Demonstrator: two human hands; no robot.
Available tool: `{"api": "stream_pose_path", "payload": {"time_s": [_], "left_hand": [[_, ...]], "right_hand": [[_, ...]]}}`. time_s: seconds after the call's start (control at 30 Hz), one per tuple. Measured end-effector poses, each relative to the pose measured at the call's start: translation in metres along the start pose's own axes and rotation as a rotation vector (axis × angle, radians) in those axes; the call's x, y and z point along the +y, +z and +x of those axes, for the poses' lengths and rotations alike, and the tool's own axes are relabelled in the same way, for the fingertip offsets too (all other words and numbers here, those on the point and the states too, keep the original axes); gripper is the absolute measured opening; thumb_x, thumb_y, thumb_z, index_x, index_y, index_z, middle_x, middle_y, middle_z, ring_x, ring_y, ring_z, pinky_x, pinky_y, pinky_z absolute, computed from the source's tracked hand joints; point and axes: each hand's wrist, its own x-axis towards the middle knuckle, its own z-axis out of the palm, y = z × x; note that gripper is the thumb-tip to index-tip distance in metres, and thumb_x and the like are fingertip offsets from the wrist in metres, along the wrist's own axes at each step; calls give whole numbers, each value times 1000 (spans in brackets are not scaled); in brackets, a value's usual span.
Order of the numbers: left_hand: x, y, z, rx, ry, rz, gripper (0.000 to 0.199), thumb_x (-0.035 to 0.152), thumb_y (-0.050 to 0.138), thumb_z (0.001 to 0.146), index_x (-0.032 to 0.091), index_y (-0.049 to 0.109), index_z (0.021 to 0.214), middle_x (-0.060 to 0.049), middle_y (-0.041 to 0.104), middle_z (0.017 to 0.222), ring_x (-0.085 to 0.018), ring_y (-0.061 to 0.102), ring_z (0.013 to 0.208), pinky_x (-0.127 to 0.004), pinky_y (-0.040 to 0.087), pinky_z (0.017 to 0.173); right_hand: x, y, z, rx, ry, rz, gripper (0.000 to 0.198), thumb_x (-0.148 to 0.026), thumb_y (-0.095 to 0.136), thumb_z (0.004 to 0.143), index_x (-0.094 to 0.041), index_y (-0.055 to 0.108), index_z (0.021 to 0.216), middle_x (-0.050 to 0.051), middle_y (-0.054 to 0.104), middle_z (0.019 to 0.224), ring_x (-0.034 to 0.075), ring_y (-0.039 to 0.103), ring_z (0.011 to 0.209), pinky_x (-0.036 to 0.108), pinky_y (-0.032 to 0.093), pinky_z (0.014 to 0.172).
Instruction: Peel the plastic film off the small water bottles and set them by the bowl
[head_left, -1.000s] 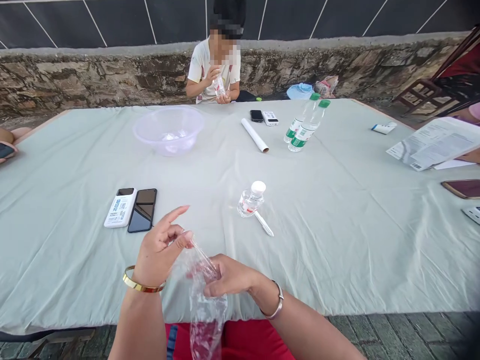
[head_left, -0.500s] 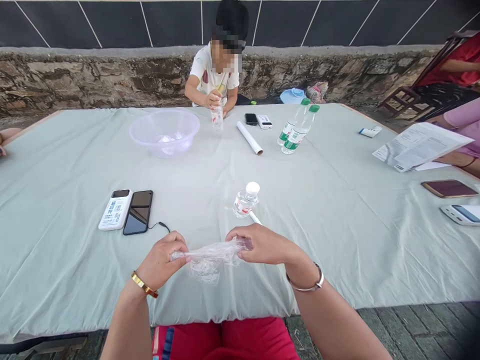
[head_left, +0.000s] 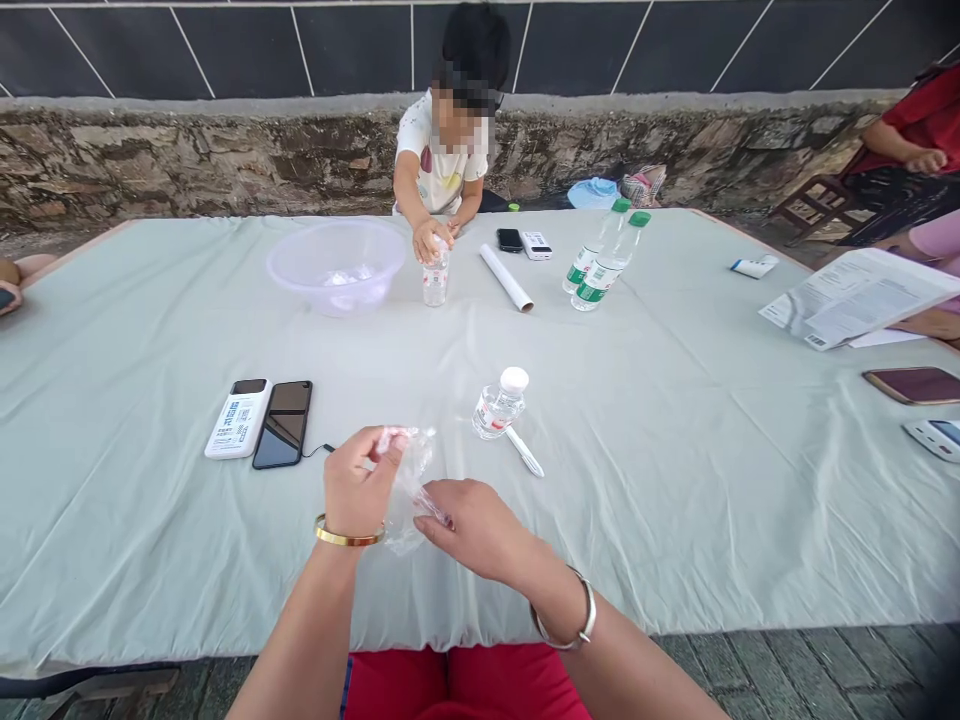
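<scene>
Between my hands, above the near side of the table, is a crumpled clear plastic bag [head_left: 406, 505]. My left hand [head_left: 361, 478] pinches its upper part between thumb and fingers. Lower and to the right, my right hand [head_left: 472, 522] is closed around another part of the same plastic. Just beyond my right hand stands a small clear bottle [head_left: 499, 405] with a white cap and a red-and-white label. A white pen-like stick [head_left: 525, 453] lies beside the bottle's base, its far end hidden behind it.
A white power bank [head_left: 234, 425] and a phone [head_left: 283, 425] lie left. Farther back are a purple basin [head_left: 281, 268], a white roll [head_left: 506, 278] and two green-capped bottles [head_left: 600, 278]. Opposite, a person [head_left: 442, 150] holds a bottle [head_left: 435, 284]. Papers [head_left: 855, 295] are at right.
My left hand has risen and moved right; my right hand has moved left and slightly down. The plastic, stretched sideways before, now hangs bunched. The person opposite has moved their bottle nearer.
</scene>
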Motion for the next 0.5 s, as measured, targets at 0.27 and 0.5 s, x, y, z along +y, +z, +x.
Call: {"api": "stream_pose_path", "payload": {"time_s": [0.27,0.5], "left_hand": [[-19,5,-16,-281,-253,-403,40,57,53,77,19,48,65,4,39,59,-11,40,55,-25,38,53],[-36,17,0,10,21,-28,29,36,73,63,20,53,77,0,48,80,-15,49,75,-28,43,68]], "right_hand": [[-1,0,28,534,92,621,33,-44,68,72,-22,58,95,2,60,84,14,52,71,27,44,65],[2,31,47,448,162,1088,36,-54,57,80,-21,60,95,2,57,80,13,50,67,27,44,62]]}}
